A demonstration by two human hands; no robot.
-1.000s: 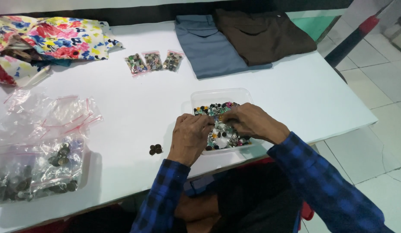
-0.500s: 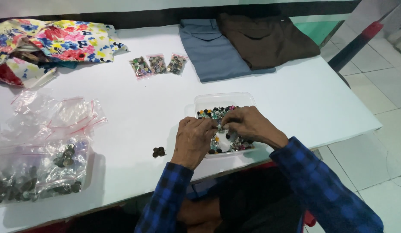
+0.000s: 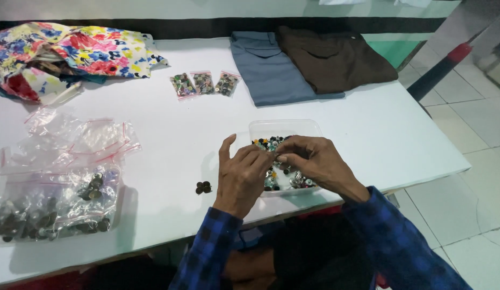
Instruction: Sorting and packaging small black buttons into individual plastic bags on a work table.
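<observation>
Under our hands spreads the white table, and away from them at its far edge lie a grey garment, a brown garment and a flowered cloth. Off to the left of our grip sit clear bags of dark buttons; three small filled packets rest beyond. Directly below our fingers is the clear plastic tray of mixed buttons. Our left hand and right hand meet fingertip to fingertip above it, pinched nearly closed on something tiny (we cannot tell just what). We judge it best to keep the pinch over the tray. Left of our wrist lie a few loose dark buttons.
</observation>
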